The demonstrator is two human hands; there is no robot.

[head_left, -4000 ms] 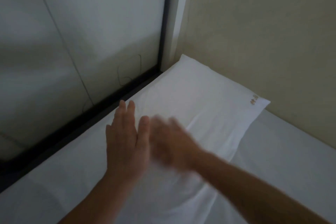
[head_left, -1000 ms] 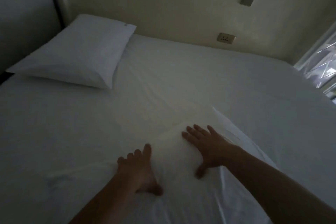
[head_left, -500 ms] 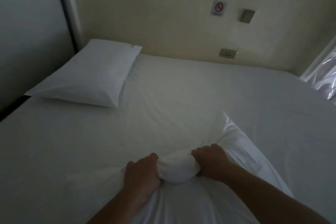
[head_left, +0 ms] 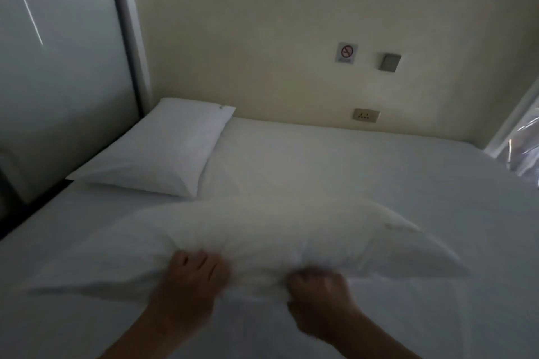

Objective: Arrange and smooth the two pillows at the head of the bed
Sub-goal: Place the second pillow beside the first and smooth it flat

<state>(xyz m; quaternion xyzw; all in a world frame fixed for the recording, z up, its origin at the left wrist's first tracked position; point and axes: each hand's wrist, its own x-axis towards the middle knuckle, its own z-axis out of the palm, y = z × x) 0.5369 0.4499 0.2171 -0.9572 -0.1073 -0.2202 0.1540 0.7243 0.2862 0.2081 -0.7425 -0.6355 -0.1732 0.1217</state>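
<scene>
Lying flat at the far left corner of the bed [head_left: 335, 160], the first pillow [head_left: 163, 148] sits against the wall [head_left: 262, 38] and the panel [head_left: 58, 52] beside it, its cover looking smooth; that half of the job seems done, though a last pat may be wanted. Nearer the camera, the second pillow [head_left: 277, 230] stretches across the middle of the bed, blurred and apparently lifted off the sheet, its long side turned toward the person. The left hand [head_left: 192, 280] is closed on its near edge, fingers curled into the cloth. Just right of it, the right hand [head_left: 319, 290] is clenched on the same edge, a bunch of fabric gathered between the two fists. Farther right, the pillow's end tapers off over bare sheet. The spot where it belongs, at the head of the bed right of the first pillow and below the socket [head_left: 366, 116], is empty. So roughly half the task remains, by my reading: carry this pillow up beside the first, set it square against the wall, then flatten its creases
</scene>
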